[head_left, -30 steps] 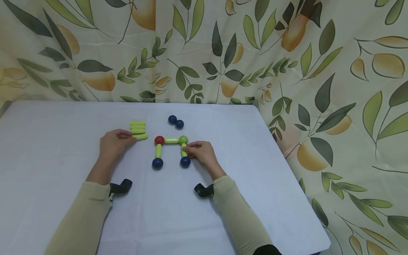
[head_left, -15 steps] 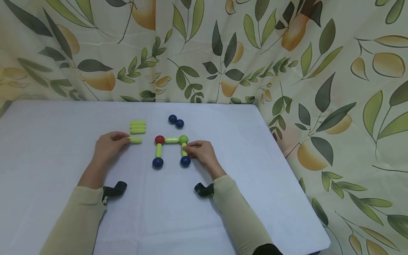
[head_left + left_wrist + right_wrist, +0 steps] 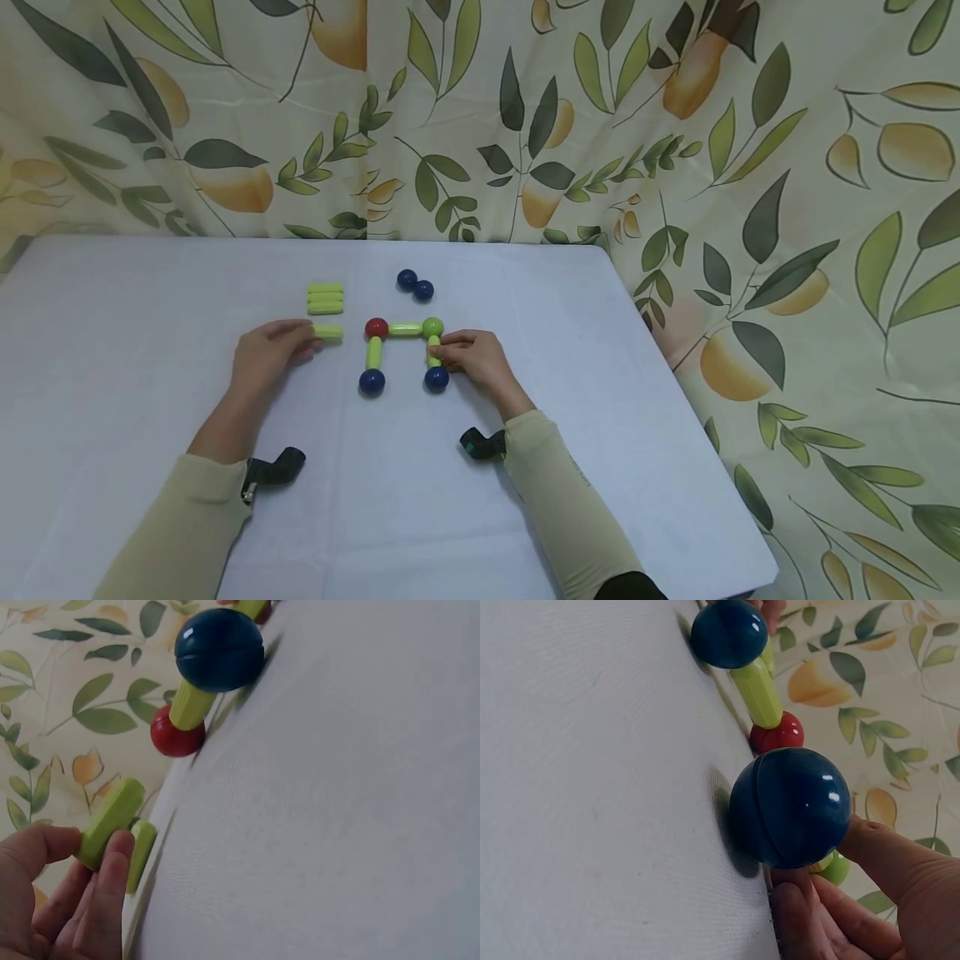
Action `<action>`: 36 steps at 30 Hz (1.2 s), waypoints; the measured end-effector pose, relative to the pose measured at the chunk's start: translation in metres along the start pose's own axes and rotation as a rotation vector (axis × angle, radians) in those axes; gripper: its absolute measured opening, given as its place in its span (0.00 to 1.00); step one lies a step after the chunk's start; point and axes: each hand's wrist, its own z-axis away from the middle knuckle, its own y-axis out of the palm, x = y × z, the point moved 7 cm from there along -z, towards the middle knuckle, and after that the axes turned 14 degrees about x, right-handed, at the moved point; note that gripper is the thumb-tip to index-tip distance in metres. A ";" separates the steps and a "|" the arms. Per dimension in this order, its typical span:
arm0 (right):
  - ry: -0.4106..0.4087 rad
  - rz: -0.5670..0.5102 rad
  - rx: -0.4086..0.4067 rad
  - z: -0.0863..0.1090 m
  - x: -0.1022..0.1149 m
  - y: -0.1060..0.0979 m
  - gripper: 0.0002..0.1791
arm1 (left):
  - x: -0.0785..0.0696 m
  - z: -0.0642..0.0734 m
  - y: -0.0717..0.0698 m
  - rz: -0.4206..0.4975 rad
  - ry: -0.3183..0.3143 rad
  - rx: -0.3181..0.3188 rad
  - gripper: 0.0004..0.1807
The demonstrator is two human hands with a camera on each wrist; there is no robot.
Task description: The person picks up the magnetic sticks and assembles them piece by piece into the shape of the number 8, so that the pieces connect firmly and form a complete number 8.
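Observation:
Between thumb and fingers, my left hand (image 3: 266,354) pinches a lime-green rod (image 3: 112,821) by one end, left of a ball-and-rod frame. That frame has a red ball (image 3: 377,328) and a green ball (image 3: 432,327) joined by a rod (image 3: 406,330). From each a rod runs toward me, ending in a left blue ball (image 3: 371,382) and a right blue ball (image 3: 791,808). My right hand (image 3: 476,360) pinches the right-side rod (image 3: 433,352) between those balls; in the right wrist view the blue ball mostly hides that grip.
Several loose lime-green rods (image 3: 326,298) lie side by side behind my left hand. Two blue balls (image 3: 416,285) sit touching at the back of the white table (image 3: 600,350). A patterned cloth (image 3: 525,125) hangs behind and to the right.
My left hand has drawn the rod off the row of loose rods, toward me and left, then slightly back to the right. My right hand and the frame stay in place.

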 end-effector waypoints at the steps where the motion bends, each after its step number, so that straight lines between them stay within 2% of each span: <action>1: 0.000 0.002 0.004 0.000 0.000 0.000 0.20 | 0.001 0.001 0.001 0.024 -0.012 0.009 0.30; 5: -0.006 0.000 0.013 0.000 0.000 0.001 0.21 | 0.006 0.007 0.006 0.138 -0.033 0.044 0.32; 9: -0.012 -0.031 0.015 0.000 -0.001 0.001 0.20 | 0.009 0.016 0.020 0.301 -0.013 0.130 0.30; 14: -0.018 -0.074 0.021 0.000 -0.002 0.005 0.20 | 0.010 0.027 0.039 0.392 -0.004 0.225 0.26; 20: -0.005 -0.083 0.006 0.000 -0.002 0.006 0.19 | 0.010 0.043 0.054 0.445 0.000 0.278 0.19; 23: 0.000 -0.087 0.002 0.000 -0.001 0.007 0.19 | 0.011 0.053 0.065 0.435 0.001 0.303 0.17; 29: 0.001 -0.104 0.016 0.001 0.000 0.008 0.19 | 0.019 0.066 0.091 0.392 -0.046 0.355 0.25; 36: -0.010 -0.108 0.023 0.003 0.001 0.009 0.18 | 0.025 0.067 0.106 0.373 -0.068 0.356 0.27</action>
